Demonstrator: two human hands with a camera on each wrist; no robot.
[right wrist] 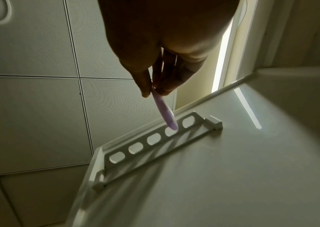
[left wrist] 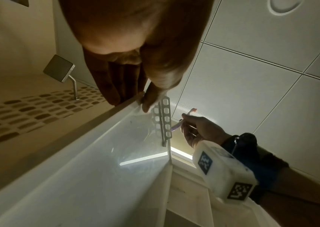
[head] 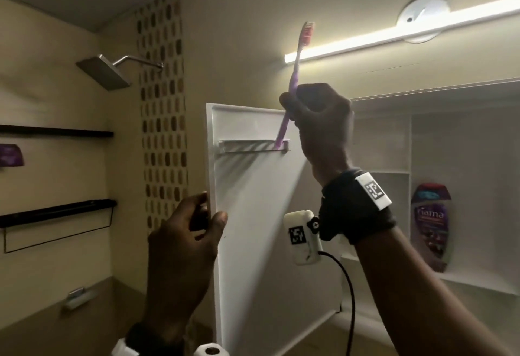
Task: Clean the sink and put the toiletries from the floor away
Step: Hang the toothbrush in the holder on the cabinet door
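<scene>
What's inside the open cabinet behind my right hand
A purple body wash bottle stands in the right-hand compartment of the cabinet. The other shelves in view look bare, but the right hand and arm cover part of them.

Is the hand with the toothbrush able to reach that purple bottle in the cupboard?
Probably yes, though not while full. The right hand grips the toothbrush at the door rack. The purple bottle stands on an open shelf beside that arm, nothing blocking it.

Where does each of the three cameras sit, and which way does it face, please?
Head: forward and up at the open cabinet door; both hands show.
Left wrist: looks up along the left hand gripping the door edge, toward the ceiling.
Right wrist: looks along the right hand at the toothbrush holder.
All share the toothbrush.
</scene>
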